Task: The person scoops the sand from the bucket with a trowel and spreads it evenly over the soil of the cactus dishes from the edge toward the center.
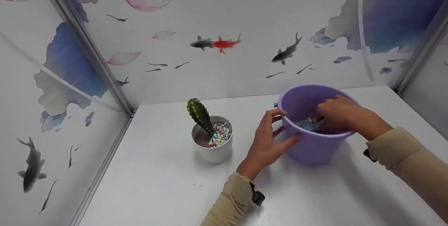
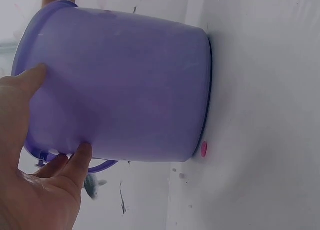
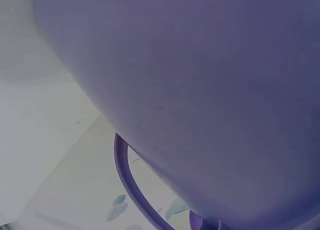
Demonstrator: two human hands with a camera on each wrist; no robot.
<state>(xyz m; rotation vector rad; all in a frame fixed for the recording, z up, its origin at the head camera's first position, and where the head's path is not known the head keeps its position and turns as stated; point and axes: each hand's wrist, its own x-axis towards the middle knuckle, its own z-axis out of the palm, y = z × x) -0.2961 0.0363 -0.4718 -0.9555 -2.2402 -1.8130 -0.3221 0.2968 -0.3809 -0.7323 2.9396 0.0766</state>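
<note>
A purple bucket (image 1: 315, 149) stands upright on the white table, with small multicoloured pebbles (image 1: 308, 121) inside. My left hand (image 1: 267, 142) holds its left side, fingertips at the rim and thumb against the near wall; the left wrist view shows this hand (image 2: 47, 190) spread around the bucket's side. Inside the bucket my right hand (image 1: 336, 114) is lowered, its fingers curled round a translucent pale-blue scoop (image 1: 309, 126), partly hidden by the hand and rim. In the right wrist view the bucket wall (image 3: 200, 99) hides that hand.
Left of the bucket stands a white pot (image 1: 213, 154) with a leaning green cactus (image 1: 200, 114); coloured pebbles cover part of its soil. Small white bits (image 1: 197, 185) lie on the table. A pink piece (image 2: 204, 149) lies by the bucket's base. Printed panels enclose the table.
</note>
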